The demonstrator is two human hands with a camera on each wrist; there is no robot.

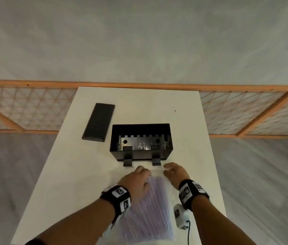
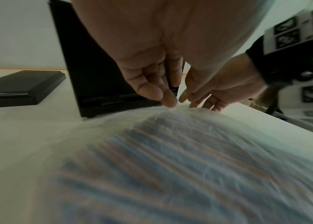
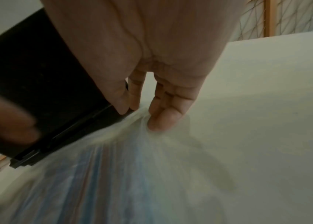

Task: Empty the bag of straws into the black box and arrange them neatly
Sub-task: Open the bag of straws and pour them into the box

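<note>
Both hands work the near end of the bag (image 1: 146,207), at the edge that faces the black box (image 1: 140,141); the right hand (image 1: 176,174) pinches the gathered film between thumb and fingers, as the right wrist view shows at the fingertips (image 3: 161,121); the left hand (image 1: 136,183) lies on the bag with fingers bent down to the same edge, but whether it truly pinches the film or only presses on it cannot be told from these views. The bag lies flat on the table (image 1: 69,174) just in front of the box, its far edge close to the two clips (image 1: 127,162) on the box's front wall; the straws (image 2: 171,159) are packed inside, lengthwise toward the box; the box stands open and holds no straws.

Risks, as judged: the film is thin and slack, so an uneven pull may tear it crookedly and let straws spill over the table short of the box; a hard tug toward the box may catch the film on the clips or shove the box back; the lid (image 1: 99,122) lies left of the box and beyond its front, clear of the work.
</note>
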